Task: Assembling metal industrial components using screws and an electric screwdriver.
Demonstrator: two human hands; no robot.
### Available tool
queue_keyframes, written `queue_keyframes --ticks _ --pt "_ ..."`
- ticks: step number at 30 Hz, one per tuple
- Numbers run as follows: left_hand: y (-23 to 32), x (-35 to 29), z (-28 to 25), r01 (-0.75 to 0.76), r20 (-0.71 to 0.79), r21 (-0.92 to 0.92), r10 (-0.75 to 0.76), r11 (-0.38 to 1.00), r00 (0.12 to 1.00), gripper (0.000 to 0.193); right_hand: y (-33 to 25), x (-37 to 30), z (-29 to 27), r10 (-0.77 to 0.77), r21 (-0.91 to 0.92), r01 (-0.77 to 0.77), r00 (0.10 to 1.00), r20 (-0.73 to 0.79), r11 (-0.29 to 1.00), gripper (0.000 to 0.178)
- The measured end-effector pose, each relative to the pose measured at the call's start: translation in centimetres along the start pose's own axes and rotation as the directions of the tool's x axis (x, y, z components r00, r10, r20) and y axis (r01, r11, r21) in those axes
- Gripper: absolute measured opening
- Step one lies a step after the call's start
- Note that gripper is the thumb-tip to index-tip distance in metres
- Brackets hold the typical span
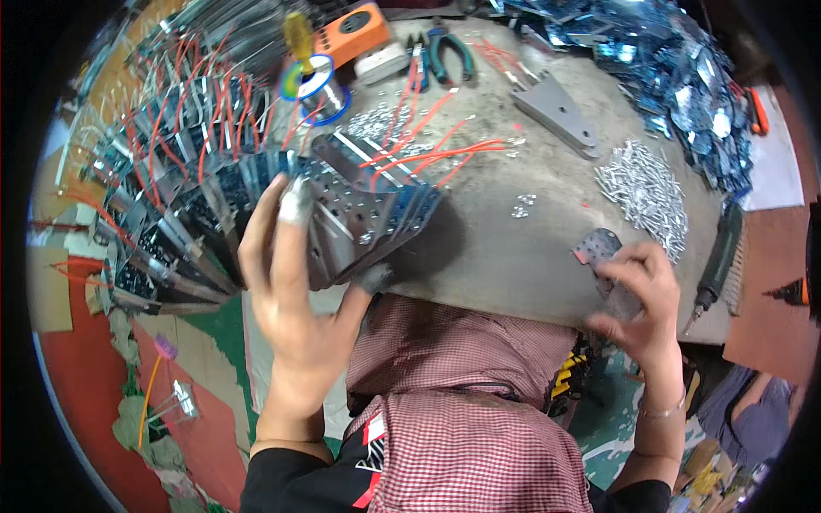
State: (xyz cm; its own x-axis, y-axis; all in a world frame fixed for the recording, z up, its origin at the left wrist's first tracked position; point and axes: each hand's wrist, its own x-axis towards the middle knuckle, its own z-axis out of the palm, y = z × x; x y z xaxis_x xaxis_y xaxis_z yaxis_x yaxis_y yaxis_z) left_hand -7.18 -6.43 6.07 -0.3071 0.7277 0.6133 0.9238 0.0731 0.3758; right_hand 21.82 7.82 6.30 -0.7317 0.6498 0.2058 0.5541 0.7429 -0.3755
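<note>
My left hand (295, 295) spans the end of a row of grey metal brackets (342, 218). Its fingers rest on their upper side and its thumb at their lower edge; one fingertip is wrapped in whitish tape, and the thumb tip has a dark cover. Rivets and red wires show on these brackets. Toward the right, my right hand (646, 295) is curled with a small dark perforated metal plate (599, 246) at its fingertips, just above the table's near edge. Motion blur smears its fingers and hides the exact grip.
Wired metal parts (162, 188) fan out at left. Behind stand a solder spool (323, 90), an orange box (351, 38) and pliers (449, 56). A grey bracket (556, 115), a rivet pile (643, 192), shiny blue pieces (658, 68) and a dark screwdriver-like tool (718, 261) lie right.
</note>
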Motion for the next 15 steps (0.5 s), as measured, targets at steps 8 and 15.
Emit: queue_keyframes --ticks 8,15 --pt "5.0 -1.3 3.0 -0.315 0.043 -0.517 0.392 0.796 0.919 0.047 3.5 5.7 1.7 -0.009 -0.016 0.005 0.960 -0.280 1.000 0.017" --pt "7.2 0.1 6.8 0.130 0.239 -0.760 0.088 0.637 0.967 0.031 4.2 13.7 5.3 0.180 -0.095 -0.189 0.980 -0.089 0.977 0.016"
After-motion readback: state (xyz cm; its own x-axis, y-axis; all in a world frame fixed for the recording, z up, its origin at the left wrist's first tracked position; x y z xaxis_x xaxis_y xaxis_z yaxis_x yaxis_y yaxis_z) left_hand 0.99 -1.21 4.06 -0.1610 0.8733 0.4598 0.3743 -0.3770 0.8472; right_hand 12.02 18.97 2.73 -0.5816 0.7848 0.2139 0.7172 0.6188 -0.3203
